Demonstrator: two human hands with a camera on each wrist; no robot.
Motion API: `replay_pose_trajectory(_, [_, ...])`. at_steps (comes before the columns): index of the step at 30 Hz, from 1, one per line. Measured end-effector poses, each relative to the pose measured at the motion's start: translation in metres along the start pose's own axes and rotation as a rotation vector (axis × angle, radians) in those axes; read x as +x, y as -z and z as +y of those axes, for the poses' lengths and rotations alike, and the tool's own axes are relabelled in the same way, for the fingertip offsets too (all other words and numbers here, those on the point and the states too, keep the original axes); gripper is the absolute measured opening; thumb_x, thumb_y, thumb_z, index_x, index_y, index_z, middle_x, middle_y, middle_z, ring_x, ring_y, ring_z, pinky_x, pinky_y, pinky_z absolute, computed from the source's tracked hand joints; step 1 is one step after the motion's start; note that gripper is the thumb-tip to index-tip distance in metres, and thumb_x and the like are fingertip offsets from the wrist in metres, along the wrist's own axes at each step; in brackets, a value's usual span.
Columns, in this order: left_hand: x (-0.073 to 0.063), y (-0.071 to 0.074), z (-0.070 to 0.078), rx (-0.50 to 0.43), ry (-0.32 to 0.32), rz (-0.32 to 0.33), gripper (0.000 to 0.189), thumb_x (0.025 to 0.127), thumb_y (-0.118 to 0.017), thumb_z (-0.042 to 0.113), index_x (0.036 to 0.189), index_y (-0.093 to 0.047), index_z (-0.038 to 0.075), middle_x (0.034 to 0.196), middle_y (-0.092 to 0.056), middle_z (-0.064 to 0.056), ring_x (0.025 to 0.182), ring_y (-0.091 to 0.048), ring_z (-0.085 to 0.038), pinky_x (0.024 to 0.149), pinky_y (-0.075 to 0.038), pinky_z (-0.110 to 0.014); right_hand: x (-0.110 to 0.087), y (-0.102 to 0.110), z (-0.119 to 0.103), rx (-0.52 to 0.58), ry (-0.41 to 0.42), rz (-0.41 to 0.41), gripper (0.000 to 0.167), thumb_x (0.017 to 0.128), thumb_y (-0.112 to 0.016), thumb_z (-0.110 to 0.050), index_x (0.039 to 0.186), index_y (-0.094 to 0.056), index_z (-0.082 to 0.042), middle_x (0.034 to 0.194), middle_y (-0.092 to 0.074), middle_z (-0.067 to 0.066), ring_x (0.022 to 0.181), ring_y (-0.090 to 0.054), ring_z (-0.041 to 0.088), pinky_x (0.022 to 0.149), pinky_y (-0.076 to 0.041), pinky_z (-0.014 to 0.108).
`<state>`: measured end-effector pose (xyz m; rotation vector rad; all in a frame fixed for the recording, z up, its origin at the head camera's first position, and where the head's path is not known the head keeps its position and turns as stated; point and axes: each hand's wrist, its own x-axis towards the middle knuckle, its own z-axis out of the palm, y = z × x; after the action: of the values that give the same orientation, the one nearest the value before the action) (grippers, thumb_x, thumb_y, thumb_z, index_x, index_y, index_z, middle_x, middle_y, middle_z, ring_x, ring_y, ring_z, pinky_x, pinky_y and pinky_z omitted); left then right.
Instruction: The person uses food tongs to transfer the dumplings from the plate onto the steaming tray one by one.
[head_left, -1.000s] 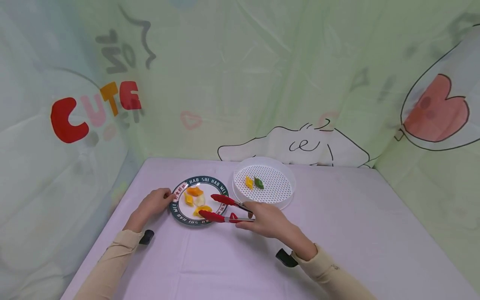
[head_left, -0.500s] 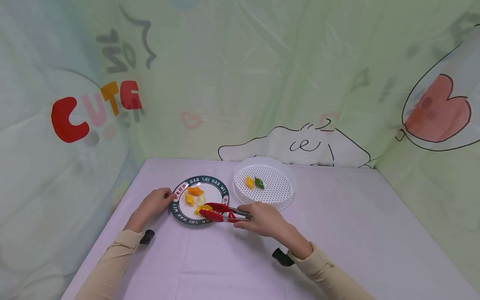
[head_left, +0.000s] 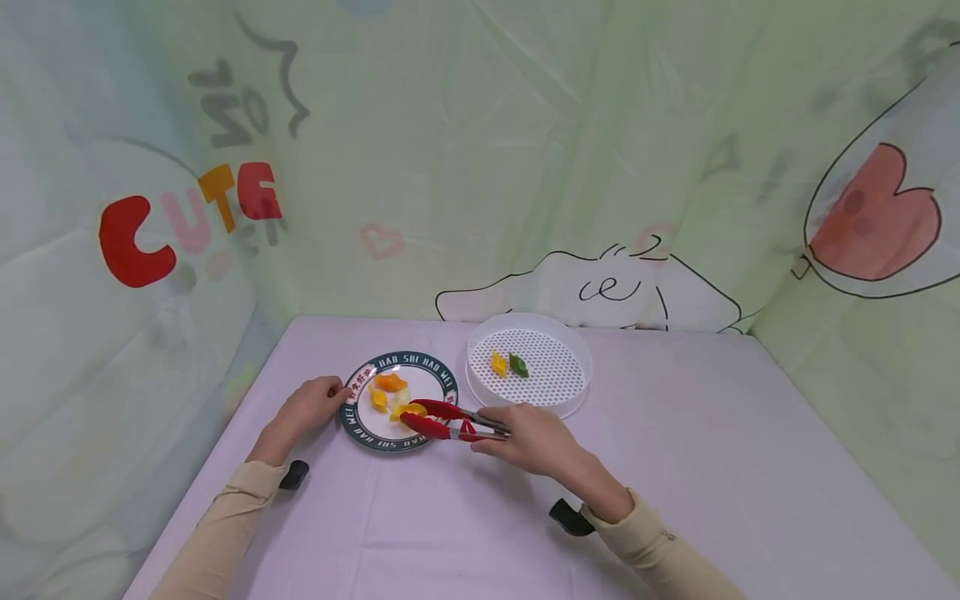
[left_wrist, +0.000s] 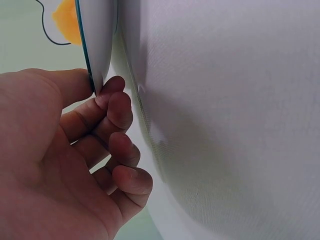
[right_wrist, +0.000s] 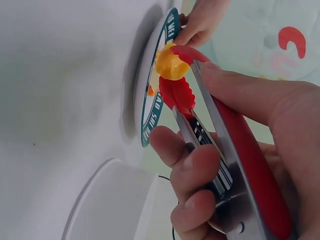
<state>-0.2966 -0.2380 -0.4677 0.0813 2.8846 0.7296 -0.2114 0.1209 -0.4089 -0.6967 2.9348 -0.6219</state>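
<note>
My left hand (head_left: 309, 408) pinches the left rim of a round plate (head_left: 354, 432) with a dark green lettered border; the left wrist view shows the thumb and index finger on its edge (left_wrist: 89, 55). In my right hand (head_left: 536, 442) I grip red-tipped metal tongs (head_left: 468, 414). Their red tips close around a yellow dumpling-shaped piece (right_wrist: 170, 65) over the plate's near right part. Also on the plate lie an orange piece (head_left: 390, 382), another yellow piece (head_left: 378, 400) and a pale one (head_left: 401, 395), partly covered by the held piece.
Right of the plate stands a white round steamer tray (head_left: 551, 387) with a perforated base, bearing a yellow piece (head_left: 499, 364) and a green piece (head_left: 518, 365). A pale cloth covers the table (head_left: 675, 467). Printed curtains (head_left: 480, 167) hang behind and at both sides.
The tongs, spread apart at first, have closed on the near yellow dumpling-shaped piece and shifted it slightly up and away from the plate's near edge. My left hand stays on the rim.
</note>
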Motion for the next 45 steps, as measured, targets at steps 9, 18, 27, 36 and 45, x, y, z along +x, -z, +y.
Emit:
replay_pose_trajectory(9, [-0.001, 0.002, 0.000, -0.015, 0.000, -0.007, 0.024, 0.103, -0.055, 0.026, 0.097, -0.063, 0.004, 0.078, -0.056, -0.006, 0.073, -0.052, -0.020, 0.063, -0.040, -0.029, -0.010, 0.015, 0.017, 0.048, -0.132, 0.090, 0.055, 0.083, -0.079, -0.045, 0.128, -0.069, -0.017, 0.109, -0.073, 0.000, 0.085, -0.059, 0.014, 0.066, -0.048, 0.027])
replay_pose_trajectory(18, [0.000, 0.001, -0.001, -0.017, -0.007, -0.006, 0.024, 0.103, -0.055, 0.026, 0.099, -0.064, 0.004, 0.079, -0.058, -0.007, 0.074, -0.052, -0.020, 0.064, -0.041, -0.030, -0.018, 0.042, 0.058, 0.034, -0.242, 0.156, 0.065, 0.089, -0.072, -0.048, 0.139, -0.060, -0.008, 0.126, -0.068, 0.016, 0.090, -0.058, 0.024, 0.061, -0.043, 0.030])
replay_pose_trajectory(27, [0.000, 0.002, -0.002, -0.031, -0.006, -0.001, 0.024, 0.103, -0.055, 0.026, 0.098, -0.064, 0.005, 0.079, -0.058, -0.006, 0.074, -0.053, -0.020, 0.064, -0.041, -0.030, -0.017, 0.062, 0.098, -0.015, -0.352, 0.181, 0.063, 0.093, -0.068, -0.043, 0.137, -0.057, 0.001, 0.110, -0.071, 0.021, 0.076, -0.057, 0.023, 0.053, -0.042, 0.027])
replay_pose_trajectory(36, [0.001, 0.001, -0.003, -0.027, -0.008, -0.010, 0.024, 0.103, -0.055, 0.026, 0.098, -0.064, 0.005, 0.079, -0.058, -0.006, 0.074, -0.052, -0.020, 0.064, -0.041, -0.030, -0.008, 0.056, 0.111, -0.060, -0.412, 0.107, 0.059, 0.093, -0.069, -0.039, 0.131, -0.060, 0.004, 0.080, -0.064, 0.009, 0.067, -0.052, 0.020, 0.052, -0.039, 0.028])
replay_pose_trajectory(45, [0.001, 0.000, -0.002, -0.032, -0.004, -0.013, 0.024, 0.103, -0.055, 0.027, 0.098, -0.064, 0.005, 0.079, -0.058, -0.007, 0.074, -0.052, -0.020, 0.064, -0.041, -0.030, -0.005, 0.059, 0.110, -0.095, -0.451, 0.043, 0.056, 0.094, -0.067, -0.040, 0.128, -0.062, 0.004, 0.073, -0.056, 0.006, 0.066, -0.050, 0.019, 0.052, -0.035, 0.028])
